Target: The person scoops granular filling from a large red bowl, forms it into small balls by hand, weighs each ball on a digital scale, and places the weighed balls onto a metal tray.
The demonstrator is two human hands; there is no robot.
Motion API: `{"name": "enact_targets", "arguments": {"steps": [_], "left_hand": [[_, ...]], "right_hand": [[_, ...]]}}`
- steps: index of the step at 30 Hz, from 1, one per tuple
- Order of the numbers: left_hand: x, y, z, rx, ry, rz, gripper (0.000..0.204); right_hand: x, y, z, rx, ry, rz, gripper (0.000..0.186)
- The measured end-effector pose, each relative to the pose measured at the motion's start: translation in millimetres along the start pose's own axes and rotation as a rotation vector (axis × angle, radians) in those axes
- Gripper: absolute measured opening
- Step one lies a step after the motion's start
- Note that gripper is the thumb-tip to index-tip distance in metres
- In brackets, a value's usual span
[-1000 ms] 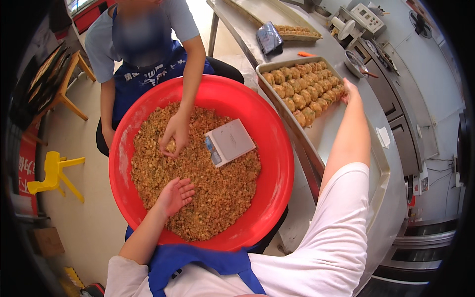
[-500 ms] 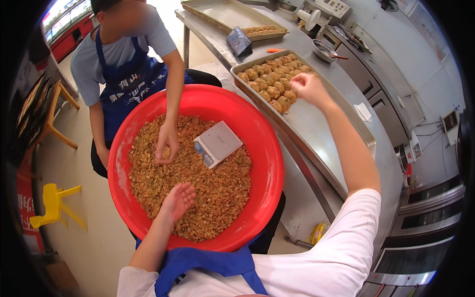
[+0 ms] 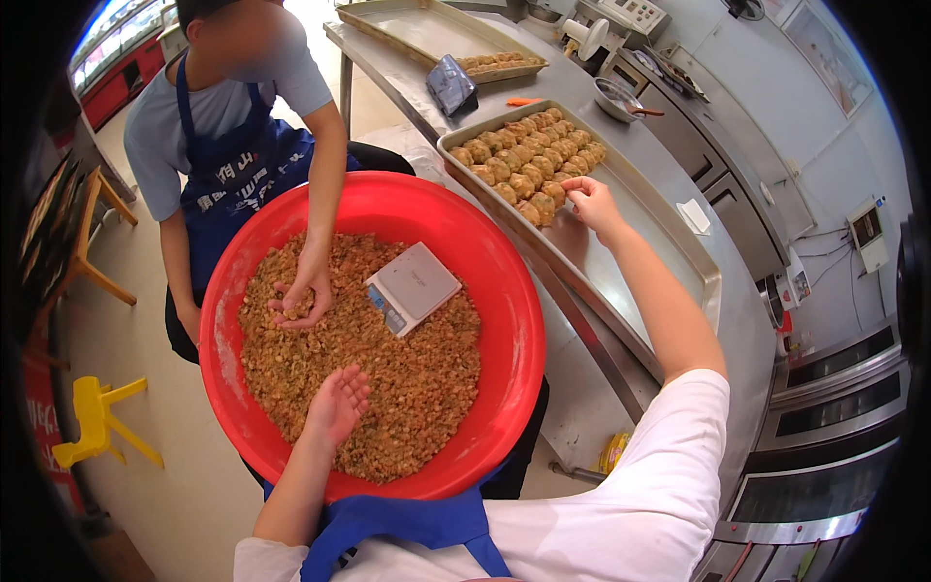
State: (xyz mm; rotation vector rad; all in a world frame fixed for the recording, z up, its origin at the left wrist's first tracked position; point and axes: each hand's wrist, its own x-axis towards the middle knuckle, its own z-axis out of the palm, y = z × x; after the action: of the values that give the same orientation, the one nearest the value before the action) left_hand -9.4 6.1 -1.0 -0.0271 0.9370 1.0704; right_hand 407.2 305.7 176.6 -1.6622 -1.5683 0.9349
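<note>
Filling basin, ball tray and two pairs of hands

Basin (image 3: 504, 291): large, round, red plastic, holding a deep layer of crumbly brown minced filling (image 3: 407, 388). Small white kitchen scale (image 3: 411, 287) lies tilted on the filling, near the basin's middle.

Left hand (image 3: 337, 403): open, palm up, fingers spread, resting on the filling at the near side of the basin.

Right hand (image 3: 590, 199): reached out over a long metal baking tray (image 3: 669, 252) on the steel counter (image 3: 582, 407); fingertips pinched at the near end of the rows of round brown balls (image 3: 529, 160). Whether it grips a ball cannot be told.

Co-worker in a blue apron (image 3: 233, 175): seated across the basin, one hand (image 3: 303, 296) cupped around a clump of filling.

Second tray (image 3: 427, 29): farther along the counter, a few pieces at one end. Yellow stool (image 3: 97, 417): on the floor, left.
</note>
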Motion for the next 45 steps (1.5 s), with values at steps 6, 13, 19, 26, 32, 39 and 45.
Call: {"name": "enact_targets", "arguments": {"steps": [6, 13, 19, 26, 32, 39, 45], "left_hand": [[1, 1, -3, -0.007, 0.005, -0.014, 0.032], [3, 1, -3, -0.009, -0.008, -0.010, 0.031], [11, 0, -16, -0.022, -0.040, 0.003, 0.033], [-3, 5, 8, 0.082, 0.054, 0.188, 0.034], [-39, 12, 25, 0.220, 0.044, 0.920, 0.021], [-59, 13, 0, 0.632, 0.177, 1.162, 0.016], [-45, 8, -10, 0.685, 0.292, 1.122, 0.015]], "right_hand": [[25, 22, 9, -0.117, 0.335, -0.085, 0.053], [33, -5, -30, -0.051, -0.002, 0.231, 0.109], [37, -20, -25, -0.096, -0.052, 0.248, 0.114], [-53, -106, 83, -0.373, 0.229, -0.723, 0.042], [-232, -44, 304, -0.273, -0.636, -0.918, 0.016], [-290, -10, 419, -0.086, -0.933, -0.766, 0.018], [-294, -2, 432, -0.092, -0.929, -0.744, 0.018]]}}
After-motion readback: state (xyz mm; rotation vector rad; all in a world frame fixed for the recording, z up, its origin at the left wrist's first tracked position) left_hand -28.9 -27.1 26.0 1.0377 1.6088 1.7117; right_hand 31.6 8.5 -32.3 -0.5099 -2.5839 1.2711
